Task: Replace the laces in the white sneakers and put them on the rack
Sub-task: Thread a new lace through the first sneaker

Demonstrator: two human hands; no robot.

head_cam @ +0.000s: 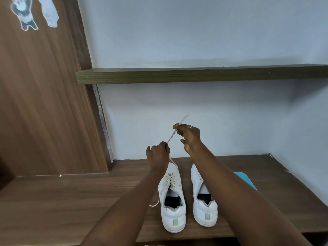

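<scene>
**Both hands pinch one lace above the left sneaker**

We see two white sneakers standing side by side on a wooden counter (71, 201), heels toward its front edge and toes toward the wall (213, 112) at its back edge. The left sneaker (173, 215) has its heel just at the front edge. The right sneaker (205, 213) stands just beside it, with a narrow strip of wood between them. Lacing crosses over the left sneaker's tongue. The right forearm covers part of the right sneaker, so we cannot tell whether it is laced.

The lace (171, 136) rises from the toe end of the left sneaker's lacing into the left hand (158, 154). That hand is raised over the toe, fingers curled, and pinches the lace at its fingertips. From there the lace runs taut, up and to the right, to the right hand (189, 136). The right hand pinches it between thumb and fingertip, with the other fingers loosely bent and a ring (191, 127) on one of them. A short, blurred tip sticks out beyond that pinch. Another loose end lies on the counter just left of the left sneaker.

A blue thing (246, 181) lies toward the counter's right edge, partly hidden behind the right forearm. A shelf (195, 75) juts from the wall above. At the left stands a wooden panel (44, 103) bearing two stickers (24, 13).
</scene>
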